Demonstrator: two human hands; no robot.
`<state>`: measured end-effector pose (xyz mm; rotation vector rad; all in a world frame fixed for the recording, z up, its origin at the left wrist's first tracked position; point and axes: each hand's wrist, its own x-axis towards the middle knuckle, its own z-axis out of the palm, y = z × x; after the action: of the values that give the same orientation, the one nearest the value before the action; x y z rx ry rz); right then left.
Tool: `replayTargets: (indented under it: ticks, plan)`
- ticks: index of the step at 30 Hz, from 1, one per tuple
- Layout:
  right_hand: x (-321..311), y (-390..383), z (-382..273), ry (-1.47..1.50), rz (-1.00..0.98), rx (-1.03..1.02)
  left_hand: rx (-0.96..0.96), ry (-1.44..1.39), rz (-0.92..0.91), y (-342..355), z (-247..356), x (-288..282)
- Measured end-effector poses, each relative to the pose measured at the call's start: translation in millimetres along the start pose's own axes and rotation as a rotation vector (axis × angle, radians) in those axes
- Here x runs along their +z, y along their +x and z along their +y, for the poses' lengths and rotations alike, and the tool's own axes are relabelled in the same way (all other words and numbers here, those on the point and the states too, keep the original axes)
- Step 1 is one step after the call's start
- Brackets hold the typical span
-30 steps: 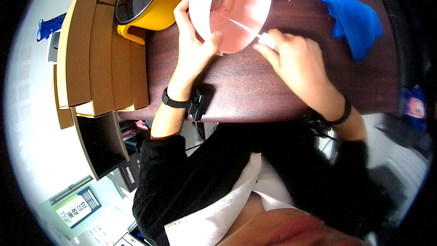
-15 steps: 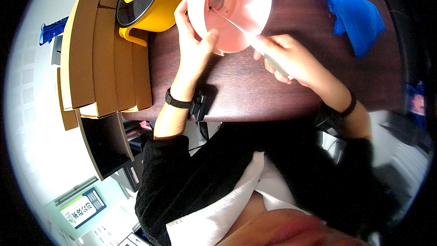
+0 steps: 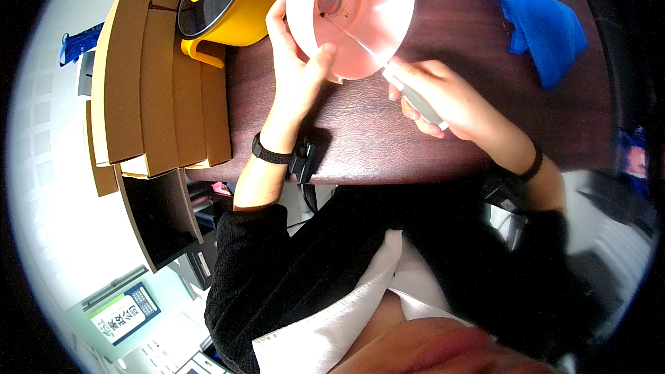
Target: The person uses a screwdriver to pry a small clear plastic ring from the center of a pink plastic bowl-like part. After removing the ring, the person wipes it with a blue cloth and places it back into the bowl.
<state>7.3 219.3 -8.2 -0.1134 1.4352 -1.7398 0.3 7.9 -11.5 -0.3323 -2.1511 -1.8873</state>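
My left hand (image 3: 299, 62) grips the lower left rim of a pink bowl-shaped shell (image 3: 374, 21), tilted so that its inside faces me. At the bottom of the shell shows a round recess with small holes around it. In my right hand (image 3: 440, 90) is a screwdriver (image 3: 418, 102) with a grey and white handle, fingers wrapped round it. Its thin shaft reaches into the shell, the tip at a dark hole left of the recess. What lies inside that hole is too small to make out.
A yellow pot (image 3: 253, 10) with a glass lid stands at the left, beside stacked brown cardboard boxes (image 3: 156, 90). At the far right of the dark wooden table (image 3: 388, 145) lies a crumpled blue cloth (image 3: 540, 28). Below the boxes is a dark shelf (image 3: 159, 221).
My right hand has shifted slightly down and turned a little on the screwdriver, showing more of its handle. My left hand and the shell have hardly moved.
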Motion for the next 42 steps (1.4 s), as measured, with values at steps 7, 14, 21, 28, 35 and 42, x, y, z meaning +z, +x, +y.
replayTargets:
  ticks: [7,14,21,28,35,42]
  plan:
    - [3.1,-5.4,-6.3,0.052,-0.034,0.038,0.094,0.184,-0.033,0.0,-2.2,-2.8]
    - [-2.1,0.7,1.8,-0.808,0.315,-0.465,0.197,0.334,-0.067,1.7,-0.4,-3.9]
    - [-1.5,-6.2,-5.4,-1.381,0.673,-0.703,0.149,0.329,-0.024,1.3,-0.5,-3.9]
    - [-8.0,0.5,-0.7,-0.915,0.496,-0.620,0.077,0.225,0.010,1.0,1.7,-1.9]
    - [-3.6,1.3,-2.9,-0.100,0.090,-0.085,0.044,0.103,0.023,1.1,-0.5,-3.5]
    - [2.0,4.9,5.2,0.055,-0.017,-0.005,0.011,0.067,0.026,0.4,2.0,-0.9]
